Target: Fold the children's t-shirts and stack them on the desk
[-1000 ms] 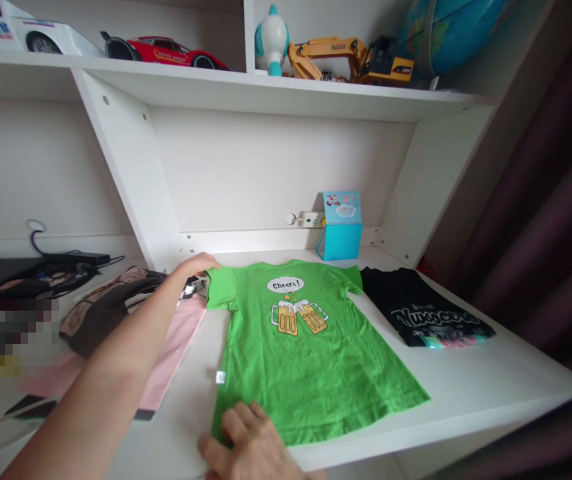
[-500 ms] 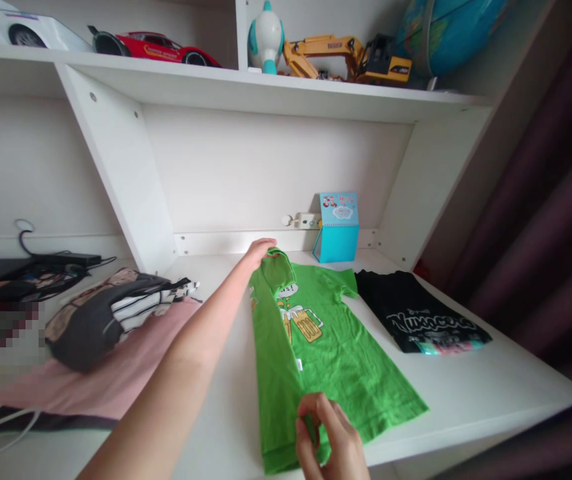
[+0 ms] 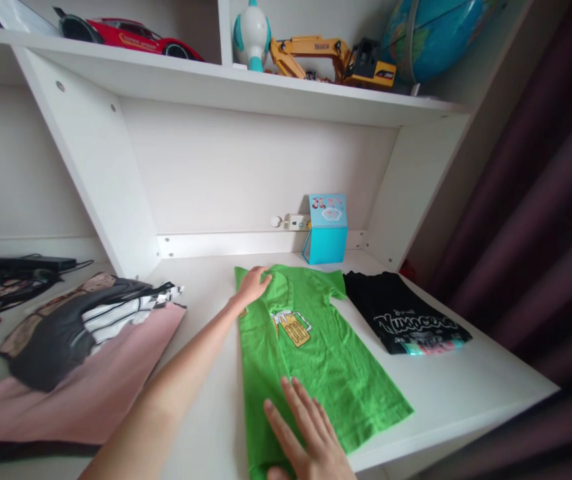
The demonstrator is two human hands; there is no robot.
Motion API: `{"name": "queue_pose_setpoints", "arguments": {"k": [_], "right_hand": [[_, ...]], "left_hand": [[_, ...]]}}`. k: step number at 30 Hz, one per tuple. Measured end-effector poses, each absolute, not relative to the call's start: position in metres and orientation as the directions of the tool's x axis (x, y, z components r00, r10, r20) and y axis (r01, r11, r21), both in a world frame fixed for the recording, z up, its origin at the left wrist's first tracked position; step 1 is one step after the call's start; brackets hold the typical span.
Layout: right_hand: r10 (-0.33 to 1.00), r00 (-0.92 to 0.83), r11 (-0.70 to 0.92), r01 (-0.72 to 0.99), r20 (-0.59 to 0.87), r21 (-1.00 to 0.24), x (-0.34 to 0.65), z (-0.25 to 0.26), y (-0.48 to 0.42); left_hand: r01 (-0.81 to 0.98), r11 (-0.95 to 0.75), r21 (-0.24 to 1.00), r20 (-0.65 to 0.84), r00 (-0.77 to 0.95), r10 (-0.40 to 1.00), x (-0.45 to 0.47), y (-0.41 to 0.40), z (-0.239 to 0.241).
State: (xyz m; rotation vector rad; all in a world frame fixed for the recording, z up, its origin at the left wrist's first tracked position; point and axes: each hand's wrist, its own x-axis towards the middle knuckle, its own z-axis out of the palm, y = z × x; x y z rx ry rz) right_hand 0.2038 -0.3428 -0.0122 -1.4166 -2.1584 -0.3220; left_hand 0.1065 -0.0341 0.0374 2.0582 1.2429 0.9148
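A green T-shirt (image 3: 336,373) with a beer mug print lies on the white desk, its left side folded inward over the front. The sleeve on that folded side lies flat across the upper part. My left hand (image 3: 254,285) rests on the fold near the shoulder, its thumb apart from its fingers and nothing gripped. Over the lower part of the fold, my right hand (image 3: 309,430) is open with fingers spread, touching or just above the cloth. The other sleeve points out toward a folded black T-shirt (image 3: 406,313) with white lettering.
Pink, grey and striped clothes (image 3: 91,373) are piled on the left of the desk (image 3: 206,400). A blue desk calendar (image 3: 327,243) stands at the back by a socket. Above, a shelf (image 3: 246,93) holds toy vehicles and a globe. A dark curtain (image 3: 531,220) hangs at right.
My left hand has lowered the raised sleeve onto the shirt and loosened from it. My right hand has gone from a pinch to spread fingers. The view has shifted slightly right.
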Motion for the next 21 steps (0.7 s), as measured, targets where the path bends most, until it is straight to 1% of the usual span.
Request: {"name": "queue_pose_setpoints", "arguments": {"k": [2, 3, 4, 5, 6, 7, 8, 9, 10, 11, 12, 13, 15, 18, 21], "right_hand": [[0.727, -0.431, 0.516, 0.856, 0.535, -0.012, 0.201, -0.014, -0.342], [0.706, -0.485, 0.569, 0.822, 0.516, -0.007, 0.203, -0.009, -0.342], [0.695, -0.522, 0.618, 0.785, 0.494, -0.041, 0.208, 0.000, -0.341], [0.704, -0.535, 0.649, 0.752, 0.467, -0.117, 0.215, 0.012, -0.339], [0.737, -0.523, 0.647, 0.729, 0.428, -0.223, 0.225, 0.027, -0.334], [0.792, -0.474, 0.599, 0.723, 0.385, -0.345, 0.238, 0.044, -0.325], [0.869, -0.382, 0.491, 0.747, 0.315, -0.449, 0.253, 0.060, -0.311], [0.931, -0.289, 0.364, 0.782, 0.224, -0.505, 0.269, 0.075, -0.293], [0.970, -0.174, 0.238, 0.822, 0.169, -0.517, 0.285, 0.086, -0.271], [0.993, -0.015, 0.071, 0.870, 0.117, -0.489, 0.301, 0.094, -0.247], [0.984, 0.172, -0.137, 0.893, 0.043, -0.428, 0.316, 0.098, -0.222], [0.966, 0.257, -0.229, 0.890, 0.019, -0.395, 0.329, 0.098, -0.198], [0.931, 0.363, -0.349, 0.868, -0.030, -0.352, 0.350, 0.091, -0.158], [0.892, 0.441, -0.449, 0.836, -0.102, -0.315, 0.363, 0.077, -0.124], [0.866, 0.480, -0.499, 0.816, -0.138, -0.291, 0.365, 0.069, -0.112]], "left_hand": [[0.720, -0.421, 0.552, 0.162, 0.402, 0.901, 0.094, -0.041, 0.028], [0.796, -0.421, 0.436, 0.111, 0.416, 0.903, 0.089, -0.043, 0.023], [0.842, -0.419, 0.339, 0.078, 0.419, 0.905, 0.085, -0.046, 0.019], [0.863, -0.420, 0.280, 0.069, 0.418, 0.906, 0.082, -0.047, 0.015], [0.873, -0.423, 0.242, 0.079, 0.417, 0.905, 0.080, -0.049, 0.012], [0.877, -0.429, 0.216, 0.092, 0.419, 0.903, 0.079, -0.049, 0.010], [0.879, -0.434, 0.198, 0.102, 0.421, 0.901, 0.078, -0.049, 0.009], [0.880, -0.438, 0.185, 0.110, 0.424, 0.899, 0.078, -0.049, 0.008], [0.880, -0.441, 0.176, 0.116, 0.426, 0.897, 0.079, -0.049, 0.008], [0.880, -0.442, 0.171, 0.118, 0.427, 0.896, 0.079, -0.049, 0.008], [0.880, -0.443, 0.169, 0.118, 0.428, 0.896, 0.080, -0.048, 0.008], [0.880, -0.445, 0.169, 0.119, 0.430, 0.895, 0.080, -0.048, 0.008], [0.879, -0.447, 0.167, 0.122, 0.432, 0.894, 0.080, -0.049, 0.009], [0.878, -0.455, 0.146, 0.157, 0.434, 0.887, 0.080, -0.052, 0.011], [0.810, -0.576, 0.112, 0.249, 0.538, 0.805, 0.082, -0.054, 0.016]]}}
